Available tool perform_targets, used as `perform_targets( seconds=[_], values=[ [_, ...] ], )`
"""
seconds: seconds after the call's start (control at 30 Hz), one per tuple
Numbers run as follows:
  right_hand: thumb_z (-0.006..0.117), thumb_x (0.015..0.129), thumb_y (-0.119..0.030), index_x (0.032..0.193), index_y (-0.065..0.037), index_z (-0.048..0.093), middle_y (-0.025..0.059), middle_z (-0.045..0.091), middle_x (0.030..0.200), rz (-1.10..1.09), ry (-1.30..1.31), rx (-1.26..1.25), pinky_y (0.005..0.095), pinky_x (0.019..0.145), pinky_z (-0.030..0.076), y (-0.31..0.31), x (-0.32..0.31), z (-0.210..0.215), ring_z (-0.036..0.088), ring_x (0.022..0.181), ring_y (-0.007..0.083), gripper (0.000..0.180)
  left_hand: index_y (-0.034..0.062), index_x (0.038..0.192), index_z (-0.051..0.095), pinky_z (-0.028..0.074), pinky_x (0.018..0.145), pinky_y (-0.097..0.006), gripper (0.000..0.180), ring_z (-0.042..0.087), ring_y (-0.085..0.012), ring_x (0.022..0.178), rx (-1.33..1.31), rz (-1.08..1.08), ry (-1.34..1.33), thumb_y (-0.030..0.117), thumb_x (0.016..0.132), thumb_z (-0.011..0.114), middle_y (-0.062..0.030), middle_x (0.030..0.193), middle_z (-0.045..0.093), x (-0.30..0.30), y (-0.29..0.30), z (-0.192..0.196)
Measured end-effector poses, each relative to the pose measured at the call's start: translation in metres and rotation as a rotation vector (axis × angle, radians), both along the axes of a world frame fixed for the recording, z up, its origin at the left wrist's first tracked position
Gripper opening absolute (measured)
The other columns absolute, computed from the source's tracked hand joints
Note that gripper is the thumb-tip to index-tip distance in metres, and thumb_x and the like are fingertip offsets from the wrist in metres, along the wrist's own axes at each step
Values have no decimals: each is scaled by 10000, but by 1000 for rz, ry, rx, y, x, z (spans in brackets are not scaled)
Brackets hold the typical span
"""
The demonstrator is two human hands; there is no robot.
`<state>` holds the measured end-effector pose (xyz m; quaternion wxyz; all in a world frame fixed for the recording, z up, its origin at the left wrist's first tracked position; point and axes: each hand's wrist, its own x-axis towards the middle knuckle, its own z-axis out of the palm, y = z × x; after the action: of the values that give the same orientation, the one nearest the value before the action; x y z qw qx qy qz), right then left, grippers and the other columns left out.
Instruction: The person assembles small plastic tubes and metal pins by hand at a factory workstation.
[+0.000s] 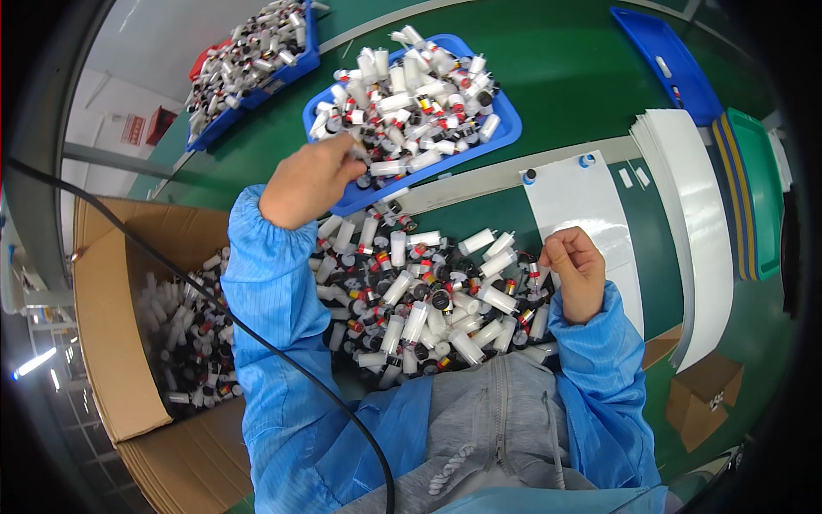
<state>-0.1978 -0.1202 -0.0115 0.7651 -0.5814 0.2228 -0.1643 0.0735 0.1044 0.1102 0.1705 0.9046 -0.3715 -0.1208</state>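
Observation:
My left hand is over the near left rim of a blue tray heaped with small white plastic cylinders, many with black, red or yellow ends. Its fingers are bent together by a pale piece at the heap's edge; whether they grip it is hard to see. Lower right, my right hand is closed with thumb and forefinger pinched, at the right edge of a loose pile of the same cylinders in front of my body. Anything within that pinch is too small to make out.
An open cardboard box of similar parts stands at left. Far left is another full blue tray. A white sheet with two small round parts, stacked white sheets, green tray and blue tray lie right. A black cable crosses in front.

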Motion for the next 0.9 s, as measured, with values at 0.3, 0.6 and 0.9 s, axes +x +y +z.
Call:
perform_targets(
  seconds=[0.3,0.6,0.9],
  values=[
    [582,952,-97,949,-1,575,35,611,801,51,14,-11,221,709,440,4,-3,6,556,740,88,97,26,1034,545,488,731,-516,423,575,-363,984,248,268,-433,389,853,663,-162,1091,525,-43,73,-83],
    [577,954,-90,962,2,573,32,610,821,109,37,-11,218,723,446,7,-4,7,567,763,88,93,13,1094,548,429,764,-501,495,518,-375,1031,40,294,-399,409,834,691,-187,1126,479,-92,50,-103],
    [584,950,-86,956,-1,574,27,610,816,116,32,-5,206,708,446,7,-2,9,566,759,76,85,94,1181,624,503,797,-422,411,599,-374,938,-194,-106,-135,160,780,689,-136,1206,607,-96,14,-95]
  ],
)
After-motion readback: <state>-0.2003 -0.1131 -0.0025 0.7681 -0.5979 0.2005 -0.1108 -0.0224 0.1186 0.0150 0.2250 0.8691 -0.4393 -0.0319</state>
